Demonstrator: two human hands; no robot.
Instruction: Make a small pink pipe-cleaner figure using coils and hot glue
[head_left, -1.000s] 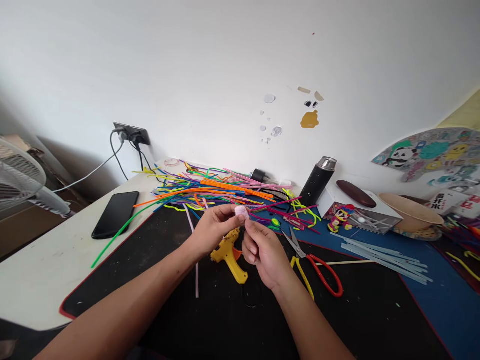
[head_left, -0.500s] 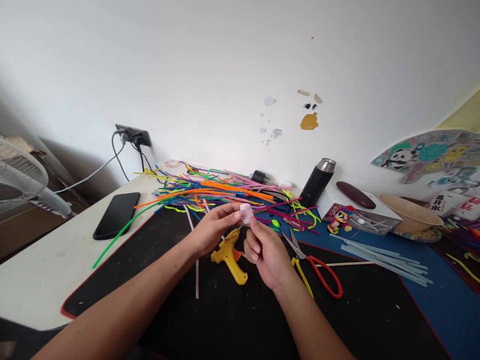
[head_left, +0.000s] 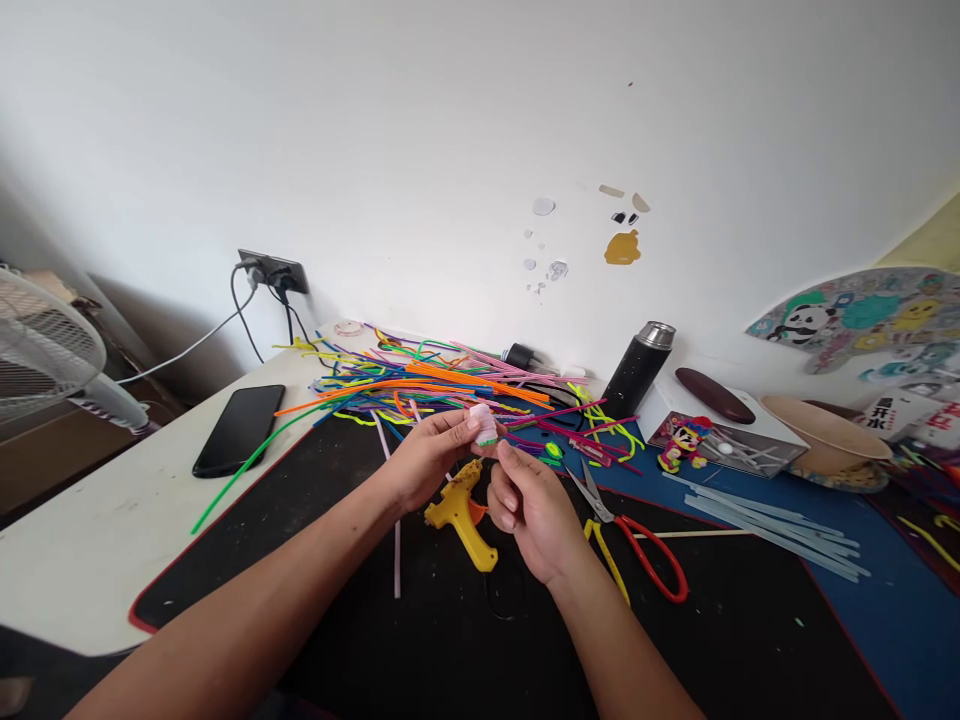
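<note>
Above the table, my left hand (head_left: 435, 450) pinches a small pale pink fuzzy piece (head_left: 481, 422) between thumb and fingers. The piece looks like pipe cleaners set side by side, with a bit of green along its lower edge. My right hand (head_left: 536, 500) is closed close by, its thumb tip just below and right of the piece; whether something lies between its fingertips is hidden. Below my hands a yellow hot glue gun (head_left: 466, 525) lies on the black mat (head_left: 420, 650). Red-handled scissors (head_left: 645, 550) and a yellow-handled tool (head_left: 611, 560) lie right of my right hand.
Colourful pipe cleaners (head_left: 420, 380) are heaped along the wall. A phone (head_left: 238, 430) lies at left, near a fan (head_left: 45, 350). At right are a black thermos (head_left: 641, 370), a white box (head_left: 765, 435), a small figurine (head_left: 684, 445) and translucent glue sticks (head_left: 780, 530).
The pink piece has tilted in my left hand, so its green lower edge now shows. My right thumb has drawn slightly away from it. The whole view has shifted a little.
</note>
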